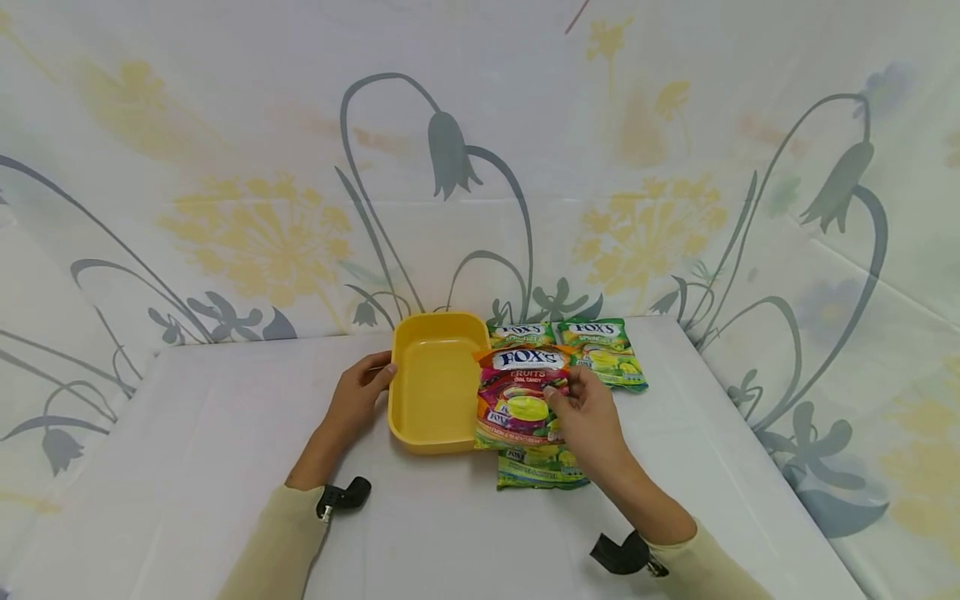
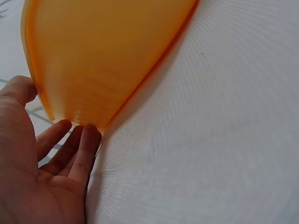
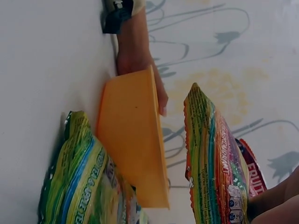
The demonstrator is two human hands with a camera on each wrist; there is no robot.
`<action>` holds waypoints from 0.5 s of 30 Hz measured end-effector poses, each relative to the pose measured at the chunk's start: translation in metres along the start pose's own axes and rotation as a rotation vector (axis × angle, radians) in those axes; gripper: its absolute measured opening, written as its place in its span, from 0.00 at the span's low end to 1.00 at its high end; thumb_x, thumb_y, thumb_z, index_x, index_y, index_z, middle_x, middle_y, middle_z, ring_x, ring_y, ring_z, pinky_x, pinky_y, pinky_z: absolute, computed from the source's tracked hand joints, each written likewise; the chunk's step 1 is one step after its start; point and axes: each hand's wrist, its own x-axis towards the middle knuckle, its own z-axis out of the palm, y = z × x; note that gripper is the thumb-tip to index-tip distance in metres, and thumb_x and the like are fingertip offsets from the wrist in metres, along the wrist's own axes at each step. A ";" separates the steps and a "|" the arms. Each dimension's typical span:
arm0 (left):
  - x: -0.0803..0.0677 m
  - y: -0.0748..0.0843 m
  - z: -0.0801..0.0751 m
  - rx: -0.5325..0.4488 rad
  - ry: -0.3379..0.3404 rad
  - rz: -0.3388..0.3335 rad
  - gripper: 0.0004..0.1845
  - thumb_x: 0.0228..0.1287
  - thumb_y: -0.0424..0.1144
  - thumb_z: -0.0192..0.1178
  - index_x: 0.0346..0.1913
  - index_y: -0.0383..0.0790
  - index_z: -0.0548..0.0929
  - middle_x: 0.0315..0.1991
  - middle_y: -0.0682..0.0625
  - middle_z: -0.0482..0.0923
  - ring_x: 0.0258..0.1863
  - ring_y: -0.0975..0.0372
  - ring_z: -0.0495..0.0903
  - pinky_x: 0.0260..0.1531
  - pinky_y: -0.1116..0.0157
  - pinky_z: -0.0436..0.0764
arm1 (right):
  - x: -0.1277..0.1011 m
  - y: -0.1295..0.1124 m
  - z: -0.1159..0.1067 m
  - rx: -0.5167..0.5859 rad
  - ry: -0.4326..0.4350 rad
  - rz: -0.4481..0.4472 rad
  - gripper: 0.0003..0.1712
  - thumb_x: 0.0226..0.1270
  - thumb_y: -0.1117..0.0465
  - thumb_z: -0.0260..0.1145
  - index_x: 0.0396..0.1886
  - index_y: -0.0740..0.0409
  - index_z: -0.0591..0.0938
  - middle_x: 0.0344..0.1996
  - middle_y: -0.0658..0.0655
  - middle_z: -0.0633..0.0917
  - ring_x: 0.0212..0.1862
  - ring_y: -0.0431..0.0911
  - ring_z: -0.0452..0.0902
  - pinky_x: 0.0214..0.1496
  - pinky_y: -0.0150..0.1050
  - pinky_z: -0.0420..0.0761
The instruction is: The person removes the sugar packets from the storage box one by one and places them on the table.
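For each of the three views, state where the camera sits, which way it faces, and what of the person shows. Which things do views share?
Head: above, facing forward and down; left hand touches yellow plastic tray, right hand holds red candy bag.
Left wrist: low, facing the tray's wall; palm, fingers show.
Right wrist: low, sideways; fingers show.
Shared: the tray in all; the bag in head and right wrist.

Yellow tray (image 1: pixel 431 417), multicoloured candy bag (image 1: pixel 517 400)

- The green packet (image 1: pixel 542 467) lies partly hidden under the right hand (image 1: pixel 592 421) and the fruit packet (image 1: pixel 517 398).
- The yellow tray (image 2: pixel 112 51) is cut off by the left wrist view's top edge.
- Small print on the packets is unreadable.
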 end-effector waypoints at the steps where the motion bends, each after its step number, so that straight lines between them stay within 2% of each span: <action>1: 0.000 0.000 0.000 0.003 0.000 0.001 0.28 0.83 0.50 0.56 0.75 0.36 0.74 0.69 0.40 0.78 0.58 0.50 0.85 0.66 0.55 0.81 | -0.001 0.001 -0.004 -0.004 0.002 0.003 0.20 0.84 0.67 0.57 0.68 0.70 0.68 0.58 0.68 0.78 0.53 0.52 0.79 0.51 0.30 0.86; 9: 0.002 0.000 0.001 0.013 0.000 0.012 0.29 0.83 0.52 0.56 0.75 0.37 0.75 0.69 0.40 0.79 0.58 0.49 0.85 0.68 0.50 0.79 | -0.011 0.013 -0.040 -0.014 0.016 0.090 0.23 0.85 0.65 0.55 0.72 0.71 0.64 0.62 0.70 0.76 0.55 0.47 0.81 0.53 0.32 0.87; 15: 0.001 0.000 0.001 0.012 0.003 0.022 0.29 0.83 0.52 0.57 0.74 0.36 0.75 0.69 0.41 0.79 0.58 0.49 0.85 0.66 0.53 0.81 | -0.015 0.017 -0.067 -0.038 0.022 0.131 0.25 0.86 0.64 0.55 0.73 0.72 0.63 0.64 0.70 0.76 0.52 0.42 0.84 0.52 0.34 0.89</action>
